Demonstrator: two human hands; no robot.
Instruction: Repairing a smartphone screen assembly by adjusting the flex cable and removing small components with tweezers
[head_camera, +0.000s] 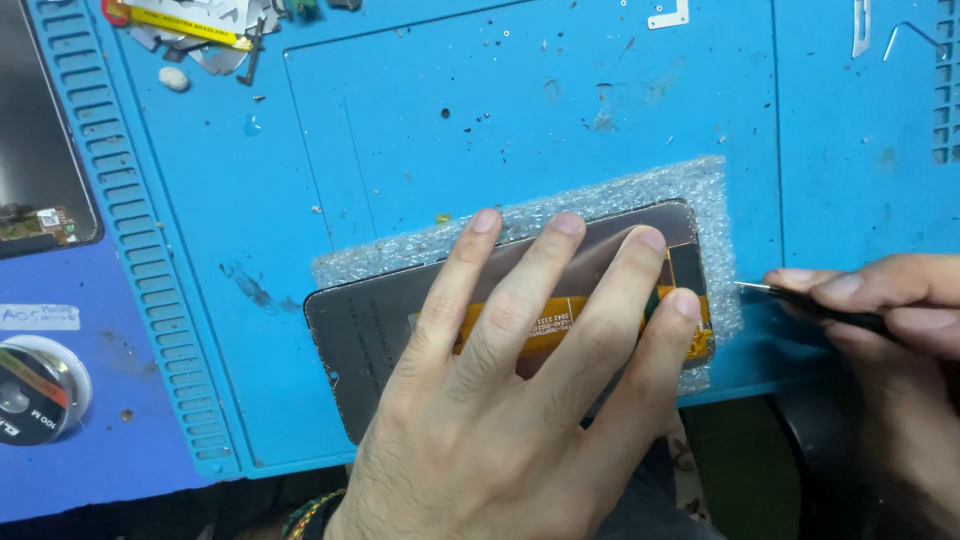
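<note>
Blue mat carried a dark screen panel pinned under the left hand, fingers spread flat, while the right hand pinched a thin tool just beside its edge, not yet touching.

Blue work mat covers the table, stained and scuffed, with a ribbed slotted strip along its edge. Small metal scraps and yellow tape lie at the far corner. A solder-wire spool sits beyond the strip. Light is even, overhead.
</note>
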